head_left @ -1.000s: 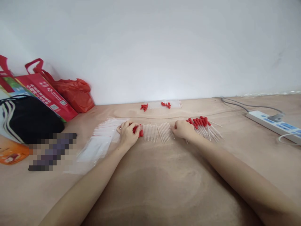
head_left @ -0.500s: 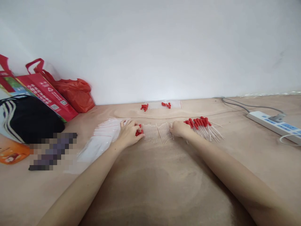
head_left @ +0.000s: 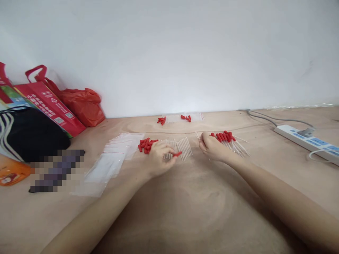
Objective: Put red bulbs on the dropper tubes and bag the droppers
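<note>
Between the thumb and finger of my left hand (head_left: 160,158) is a small red rubber bulb (head_left: 177,154). Its hand hovers partly over rows of thin clear tubes (head_left: 185,148), hiding some of them. Left of it lies a pile of red bulbs (head_left: 145,144). My right hand (head_left: 208,146) is closed on a thin clear tube (head_left: 197,135), whose tip sticks out at the upper left. Just beyond the right hand, several droppers (head_left: 229,139), clear tubes with red bulbs at one end, lie side by side.
Clear zip bags (head_left: 111,157) lie spread at the left. More red bulbs (head_left: 162,120) rest on a bag near the wall. A power strip (head_left: 304,141) with cables stands at the right. At far left are a red carrier bag (head_left: 82,104) and a black drawstring bag (head_left: 37,135).
My left hand has moved right from the bulb pile with a red bulb in its fingers. My right hand has shifted slightly right, lifting a tube from the row.
</note>
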